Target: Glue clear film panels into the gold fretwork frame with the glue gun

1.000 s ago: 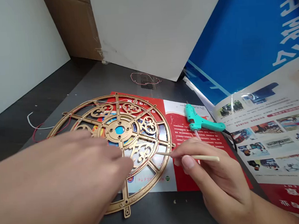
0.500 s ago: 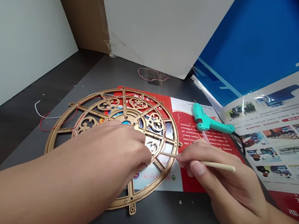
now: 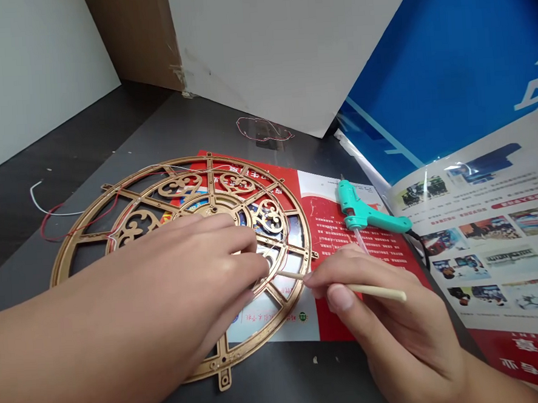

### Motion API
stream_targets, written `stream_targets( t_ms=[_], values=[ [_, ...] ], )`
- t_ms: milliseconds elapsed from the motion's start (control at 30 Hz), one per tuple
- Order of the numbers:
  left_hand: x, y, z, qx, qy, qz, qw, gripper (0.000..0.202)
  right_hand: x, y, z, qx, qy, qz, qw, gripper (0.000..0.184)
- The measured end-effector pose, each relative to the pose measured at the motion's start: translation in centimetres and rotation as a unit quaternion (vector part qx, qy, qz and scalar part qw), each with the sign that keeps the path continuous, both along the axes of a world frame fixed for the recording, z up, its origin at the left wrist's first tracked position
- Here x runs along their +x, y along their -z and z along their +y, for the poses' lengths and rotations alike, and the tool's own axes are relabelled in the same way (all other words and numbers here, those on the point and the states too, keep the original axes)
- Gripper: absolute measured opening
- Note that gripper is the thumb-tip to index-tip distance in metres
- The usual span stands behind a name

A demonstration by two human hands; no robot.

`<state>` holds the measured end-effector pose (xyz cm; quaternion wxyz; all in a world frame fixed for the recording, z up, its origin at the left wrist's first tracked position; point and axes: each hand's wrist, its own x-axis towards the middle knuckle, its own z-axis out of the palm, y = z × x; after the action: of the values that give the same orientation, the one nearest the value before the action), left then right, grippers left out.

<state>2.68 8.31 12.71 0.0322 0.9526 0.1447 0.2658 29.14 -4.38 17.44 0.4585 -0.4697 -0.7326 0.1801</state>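
Note:
A round gold openwork frame (image 3: 114,211) with scroll ornaments lies flat on a red and white leaflet (image 3: 325,222). My left hand (image 3: 195,273) rests on the frame's middle, fingers lying flat and pressing near its right side. My right hand (image 3: 371,305) pinches a thin wooden stick (image 3: 379,291) between thumb and fingers; the stick's tip reaches the frame beside my left fingertips. Thin red and white wires (image 3: 53,211) run from the frame's left side.
A teal glue gun (image 3: 365,217) lies on the leaflet to the right of the frame. Glossy posters (image 3: 489,224) cover the right side. A white board (image 3: 286,42) and cardboard (image 3: 135,33) lean at the back. The dark table (image 3: 289,376) shows in front.
My left hand has moved right across the frame and settled on its middle, fingertips close to the stick's tip. My right hand has kept its hold on the stick.

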Motion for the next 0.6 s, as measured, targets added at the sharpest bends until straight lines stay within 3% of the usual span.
stream_targets(
  t_ms=[333,500,600],
  values=[
    [-0.1,-2.2,-1.8,-0.014,-0.042,0.087,0.995,0.025,0.1,-0.1,-0.1,-0.004,0.009,-0.003,1.000,0.019],
    [-0.2,-0.5,-1.1,-0.003,-0.002,0.022,1.000,0.044,0.3,-0.2,-0.2,-0.009,0.026,0.002,1.000,0.019],
    [-0.5,0.5,-0.6,-0.029,-0.015,0.017,0.999,0.030,0.9,-0.1,-0.5,-0.005,0.035,0.031,0.999,0.017]
  ],
)
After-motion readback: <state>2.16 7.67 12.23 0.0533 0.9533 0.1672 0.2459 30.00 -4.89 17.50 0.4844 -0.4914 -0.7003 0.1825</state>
